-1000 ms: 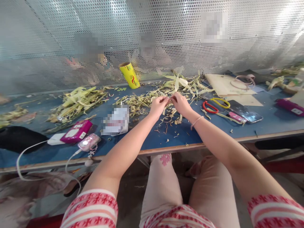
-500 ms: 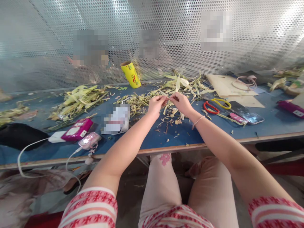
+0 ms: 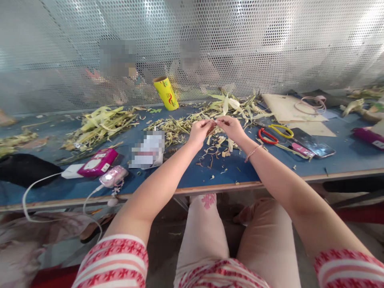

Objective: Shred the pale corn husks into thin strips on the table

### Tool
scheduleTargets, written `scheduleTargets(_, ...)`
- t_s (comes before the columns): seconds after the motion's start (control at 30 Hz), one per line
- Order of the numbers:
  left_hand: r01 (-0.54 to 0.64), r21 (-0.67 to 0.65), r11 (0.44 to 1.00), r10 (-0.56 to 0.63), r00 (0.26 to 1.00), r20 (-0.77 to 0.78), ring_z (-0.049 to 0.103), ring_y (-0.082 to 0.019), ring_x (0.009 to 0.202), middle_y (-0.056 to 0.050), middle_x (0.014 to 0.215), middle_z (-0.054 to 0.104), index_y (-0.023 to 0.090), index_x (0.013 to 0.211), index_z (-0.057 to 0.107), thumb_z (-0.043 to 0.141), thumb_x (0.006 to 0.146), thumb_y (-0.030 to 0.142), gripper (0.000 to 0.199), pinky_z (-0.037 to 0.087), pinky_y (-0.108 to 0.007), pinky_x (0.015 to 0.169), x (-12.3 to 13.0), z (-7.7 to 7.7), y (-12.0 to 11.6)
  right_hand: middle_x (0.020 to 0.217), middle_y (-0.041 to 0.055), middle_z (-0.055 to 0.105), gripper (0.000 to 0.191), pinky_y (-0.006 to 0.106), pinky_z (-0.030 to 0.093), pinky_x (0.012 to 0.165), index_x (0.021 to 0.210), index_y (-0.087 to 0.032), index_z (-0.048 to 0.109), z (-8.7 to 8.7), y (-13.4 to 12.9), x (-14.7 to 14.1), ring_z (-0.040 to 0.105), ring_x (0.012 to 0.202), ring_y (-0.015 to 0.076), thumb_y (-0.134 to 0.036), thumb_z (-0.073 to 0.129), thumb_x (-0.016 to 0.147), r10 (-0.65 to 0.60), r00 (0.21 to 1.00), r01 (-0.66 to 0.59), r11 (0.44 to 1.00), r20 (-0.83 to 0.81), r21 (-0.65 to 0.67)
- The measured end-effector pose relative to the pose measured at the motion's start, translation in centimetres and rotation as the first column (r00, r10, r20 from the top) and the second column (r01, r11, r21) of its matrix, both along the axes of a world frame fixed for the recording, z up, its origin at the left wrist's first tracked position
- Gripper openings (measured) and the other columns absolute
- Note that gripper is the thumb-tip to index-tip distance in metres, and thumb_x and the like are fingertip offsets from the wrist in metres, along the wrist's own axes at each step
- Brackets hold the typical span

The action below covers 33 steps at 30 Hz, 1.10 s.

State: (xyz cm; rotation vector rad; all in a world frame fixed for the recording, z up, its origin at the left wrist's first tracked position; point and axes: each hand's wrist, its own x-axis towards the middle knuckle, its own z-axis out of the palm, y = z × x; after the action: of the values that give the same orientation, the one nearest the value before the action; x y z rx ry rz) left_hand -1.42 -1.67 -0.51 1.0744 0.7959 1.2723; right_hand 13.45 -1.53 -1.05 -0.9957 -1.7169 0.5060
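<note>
Above the loose heap of dry husk scraps (image 3: 174, 130), my left hand (image 3: 201, 132) and my right hand (image 3: 230, 129) meet fingertip to fingertip. Both are closed in a pinch; whatever is between the fingers is too small to make out. Behind them lies a pile of pale husk strips (image 3: 231, 105). Scissors with one red and one yellow handle loop (image 3: 268, 137) rest to the right of my right hand. Curled thin scraps (image 3: 211, 152) are scattered on the blue table (image 3: 192, 176) in front of my hands.
A yellow tube (image 3: 166, 94) stands at the back by the perforated metal screen (image 3: 228, 40). A husk bundle (image 3: 97, 126), magenta box (image 3: 98, 162) and cabled pink device (image 3: 113, 177) lie left. Brown sheets (image 3: 288, 108) and a dark phone (image 3: 313, 144) lie right. People show dimly behind the screen.
Both hands have shifted very slightly, with their fingertips still together. The view has moved a little; the things on the table lie as before.
</note>
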Motion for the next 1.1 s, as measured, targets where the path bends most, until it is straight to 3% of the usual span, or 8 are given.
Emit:
scheduleTargets(0.13, 0.006, 0.042, 0.999, -0.007, 1.000, 0.012, 0.069, -0.012, 0.076, -0.004, 0.077, 0.072, 0.012, 0.080, 0.067, 0.068, 0.080, 0.018, 0.006, 0.051, -0.034, 0.093, 0.0, 0.0, 0.0, 0.087, 0.0075, 0.070, 0.033, 0.035, 0.046, 0.075, 0.087, -0.017, 0.074, -0.1, 0.2, 0.1, 0.059, 0.077, 0.0181, -0.046, 0.061, 0.082, -0.048, 0.999, 0.048, 0.999, 0.026, -0.008)
scheduleTargets(0.3, 0.032, -0.001, 1.000, -0.031, 0.998, 0.053, 0.069, -0.012, 0.074, -0.003, 0.074, 0.071, 0.013, 0.079, 0.065, 0.063, 0.081, 0.013, 0.002, 0.052, -0.033, 0.091, 0.0, 0.4, -0.4, 0.091, 0.0087, 0.069, 0.030, 0.035, 0.048, 0.077, 0.085, -0.018, 0.075, 0.0, 0.0, 0.0, 0.062, 0.086, 0.0197, -0.045, 0.062, 0.083, -0.061, 0.996, 0.060, 0.998, 0.060, 0.018)
scheduleTargets(0.57, 0.075, -0.018, 0.997, -0.074, 0.994, 0.077, 0.067, -0.011, 0.070, 0.000, 0.070, 0.068, 0.014, 0.082, 0.059, 0.059, 0.066, -0.002, 0.022, 0.051, -0.032, 0.088, 0.2, 0.6, -0.7, 0.093, 0.0087, 0.068, 0.024, 0.035, 0.050, 0.078, 0.089, -0.018, 0.074, 0.0, -0.1, 0.0, 0.062, 0.088, 0.0190, -0.039, 0.063, 0.084, -0.077, 0.996, 0.077, 0.997, 0.035, -0.007)
scheduleTargets(0.77, 0.037, -0.044, 0.998, -0.033, 0.995, 0.096, 0.068, -0.012, 0.073, -0.001, 0.071, 0.068, 0.015, 0.080, 0.056, 0.065, 0.067, 0.000, 0.022, 0.052, -0.032, 0.090, 0.1, 0.8, -0.9, 0.094, 0.0082, 0.069, 0.018, 0.033, 0.048, 0.076, 0.091, -0.018, 0.073, 0.1, -0.3, 0.1, 0.061, 0.089, 0.0191, -0.028, 0.059, 0.084, -0.085, 0.994, 0.083, 0.996, 0.065, 0.019)
scheduleTargets(1.1, 0.061, -0.018, 0.998, -0.059, 0.995, 0.081, 0.067, -0.010, 0.069, 0.000, 0.070, 0.069, 0.015, 0.081, 0.055, 0.065, 0.066, -0.004, 0.027, 0.053, -0.032, 0.089, 0.1, 0.7, -1.0, 0.085, 0.0049, 0.067, 0.016, 0.030, 0.044, 0.067, 0.086, -0.018, 0.071, 0.1, -0.6, 0.0, 0.055, 0.071, 0.0142, -0.030, 0.063, 0.081, -0.110, 0.992, 0.109, 0.994, 0.063, 0.025)
